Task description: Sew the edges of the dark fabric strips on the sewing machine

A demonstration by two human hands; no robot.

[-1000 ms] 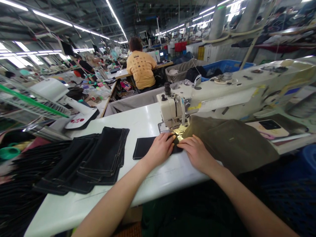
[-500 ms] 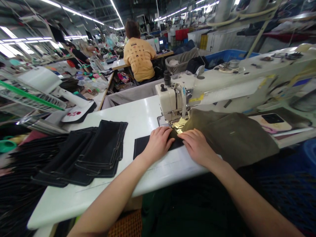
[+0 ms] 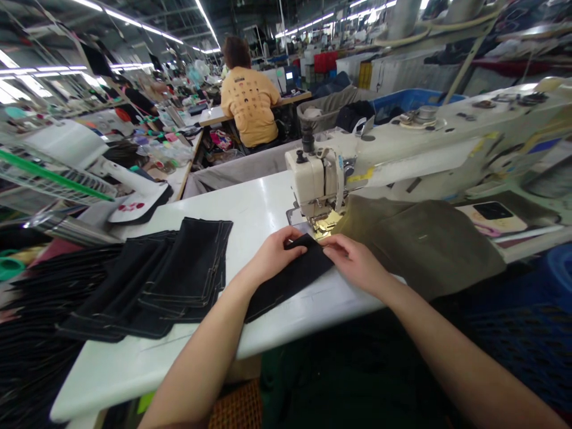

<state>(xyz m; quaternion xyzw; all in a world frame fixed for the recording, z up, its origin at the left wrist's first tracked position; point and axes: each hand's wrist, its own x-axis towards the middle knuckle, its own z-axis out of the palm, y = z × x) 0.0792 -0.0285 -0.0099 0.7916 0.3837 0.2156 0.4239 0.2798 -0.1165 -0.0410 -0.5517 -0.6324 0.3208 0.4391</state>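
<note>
A flat black fabric piece [image 3: 292, 283] lies slantwise on the white table, its far end close to the lit needle area of the sewing machine [image 3: 310, 185]. On its upper left edge my left hand [image 3: 277, 253] pinches the cloth between thumb and fingers. My right hand [image 3: 353, 256] has its thumb and fingers closed on the corner nearest the presser foot. Just beyond the right hand, a large olive fabric [image 3: 429, 244] spreads under the machine arm. The needle itself is too small to make out.
Stitched black fabric panels [image 3: 187, 268] lie overlapped on the left of the white table [image 3: 254, 199]. A thick stack of dark pieces [image 3: 44, 298] stands beyond its left edge. A phone [image 3: 494, 211] rests at right. Ahead, a person in a yellow shirt [image 3: 250, 104] sits facing away.
The black fabric piece has turned, its left end swinging toward me. My left hand has moved left from the needle area, and its thumb now shows on the cloth. The right hand has barely moved.
</note>
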